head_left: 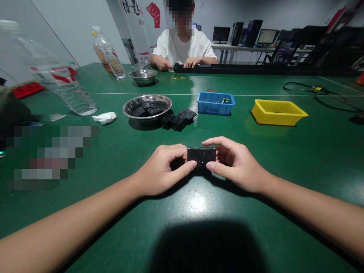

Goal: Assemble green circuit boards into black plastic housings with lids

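Note:
A small black rectangular case (201, 156) is held between my two hands above the green table (113, 227). My left hand (166, 167) grips its left end, with the thumb on the near face. At the right end, my right hand (236, 163) pinches the case with its thumb in front, the index finger raised over the top edge. Beyond my hands, several black cases (179, 120) lie beside a metal bowl (129, 109) that holds more black pieces.
A blue bin (215, 108) with small green parts and a yellow bin (277, 118) stand beyond my hands. Plastic bottles (68, 89) and crumpled tissue (105, 118) are at left. Across the table, a person (184, 45) handles a long black bar (256, 70). Cables (318, 90) lie at right.

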Motion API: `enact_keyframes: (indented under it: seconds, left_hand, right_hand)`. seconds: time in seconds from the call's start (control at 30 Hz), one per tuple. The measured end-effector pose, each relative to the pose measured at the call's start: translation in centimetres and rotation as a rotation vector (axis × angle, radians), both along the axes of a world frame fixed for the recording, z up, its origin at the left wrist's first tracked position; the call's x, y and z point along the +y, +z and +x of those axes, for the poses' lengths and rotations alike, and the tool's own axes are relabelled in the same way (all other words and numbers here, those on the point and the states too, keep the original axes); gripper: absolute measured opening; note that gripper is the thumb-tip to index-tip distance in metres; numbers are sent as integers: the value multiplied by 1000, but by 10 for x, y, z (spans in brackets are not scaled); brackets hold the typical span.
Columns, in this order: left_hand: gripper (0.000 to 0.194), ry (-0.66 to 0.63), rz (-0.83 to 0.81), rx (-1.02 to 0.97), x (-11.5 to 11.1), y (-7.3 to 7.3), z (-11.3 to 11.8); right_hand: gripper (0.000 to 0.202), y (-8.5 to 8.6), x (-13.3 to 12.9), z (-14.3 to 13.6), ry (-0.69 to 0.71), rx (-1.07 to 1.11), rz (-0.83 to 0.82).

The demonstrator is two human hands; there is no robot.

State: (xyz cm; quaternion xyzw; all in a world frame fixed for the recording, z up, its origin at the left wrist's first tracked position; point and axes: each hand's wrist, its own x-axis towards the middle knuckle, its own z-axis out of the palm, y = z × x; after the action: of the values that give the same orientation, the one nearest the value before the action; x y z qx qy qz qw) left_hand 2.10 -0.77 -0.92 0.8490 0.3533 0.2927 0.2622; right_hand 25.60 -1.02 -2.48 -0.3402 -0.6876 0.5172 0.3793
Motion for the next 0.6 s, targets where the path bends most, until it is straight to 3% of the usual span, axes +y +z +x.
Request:
enact_keyframes:
  seconds: [0.2, 0.4, 0.6]
  left_hand:
    - [28, 16, -13, 11, -4, 6, 4]
    - [30, 2, 24, -14, -1, 0, 1]
    - [30, 81, -48, 38, 1, -3, 0]
  right_hand:
    - [40, 1, 0, 0, 11, -37, 16]
    - [39, 3, -1, -1, -1, -43, 0]
    - [39, 3, -2, 0, 32, -32, 4]
